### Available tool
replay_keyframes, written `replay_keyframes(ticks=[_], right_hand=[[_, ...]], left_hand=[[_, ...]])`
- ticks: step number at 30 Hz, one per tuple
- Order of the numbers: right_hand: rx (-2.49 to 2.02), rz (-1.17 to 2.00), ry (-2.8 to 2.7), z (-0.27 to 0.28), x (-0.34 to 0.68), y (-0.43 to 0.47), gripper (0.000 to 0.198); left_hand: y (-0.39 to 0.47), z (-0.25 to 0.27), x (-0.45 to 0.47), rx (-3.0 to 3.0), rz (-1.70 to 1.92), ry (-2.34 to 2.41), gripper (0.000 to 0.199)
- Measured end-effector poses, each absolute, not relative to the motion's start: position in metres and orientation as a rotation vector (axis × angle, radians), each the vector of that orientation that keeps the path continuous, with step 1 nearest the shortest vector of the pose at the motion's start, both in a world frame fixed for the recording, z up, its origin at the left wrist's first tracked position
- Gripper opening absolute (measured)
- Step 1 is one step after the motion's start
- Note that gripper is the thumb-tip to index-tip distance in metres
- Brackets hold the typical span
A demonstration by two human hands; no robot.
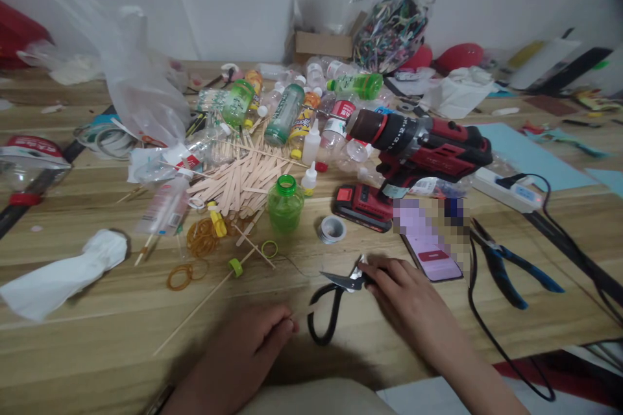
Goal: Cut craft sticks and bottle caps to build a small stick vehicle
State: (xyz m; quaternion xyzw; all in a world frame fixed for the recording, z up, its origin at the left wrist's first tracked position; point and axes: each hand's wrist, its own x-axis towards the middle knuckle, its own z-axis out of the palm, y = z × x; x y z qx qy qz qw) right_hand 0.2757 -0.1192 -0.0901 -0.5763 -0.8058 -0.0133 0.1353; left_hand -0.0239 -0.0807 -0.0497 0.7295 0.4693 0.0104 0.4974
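My left hand (257, 343) is closed in a pinch above the table's near edge, and what is between its fingertips is too small to name. To the right, my right hand (403, 292) has curled fingers on the pivot end of black-handled scissors (335, 308). The blades point left, and one handle loop faces me. A crumpled piece of silver foil (359, 275) lies by these fingertips. Beyond the hands are a green bottle (285, 207) without a cap, a small grey cup (333, 229), a yellow-green ring (269, 248) and crossed thin sticks with a green bottle cap (235, 266).
A red-black cordless drill (423, 149) stands behind a phone (433, 253). Pliers (511, 266) and a black cable (474, 311) lie right. Wooden craft sticks (243, 178), rubber bands (202, 237) and plastic bottles (285, 113) crowd the middle. A white tissue (68, 275) lies left.
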Motion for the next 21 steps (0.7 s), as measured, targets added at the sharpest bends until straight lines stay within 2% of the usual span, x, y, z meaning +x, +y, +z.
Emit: replay_keyframes(ticks=[6, 9, 13, 17, 21], right_hand=[[-1.601, -0.004, -2.279, -0.077, 0.254, -0.119, 0.032], [-1.43, 0.151, -2.285, -0.07, 0.218, -0.118, 0.039], [-1.274, 0.402, -2.404, -0.067, 0.185, -0.111, 0.028], [-1.17, 0.623, -2.436, -0.062, 0.19, -0.1, 0.026], [-1.247, 0.729, -2.289, -0.058, 0.206, -0.095, 0.026]], left_hand=[[-0.082, -0.056, -0.021, 1.804, 0.106, 1.22, 0.036], [-0.082, -0.054, -0.015, 1.873, 0.073, 1.207, 0.031], [-0.084, -0.046, -0.016, 1.96, 0.087, 1.162, 0.029], [-0.09, -0.04, -0.034, 2.065, 0.083, 1.19, 0.03], [-0.084, -0.044, -0.053, 2.104, 0.276, 1.334, 0.031]])
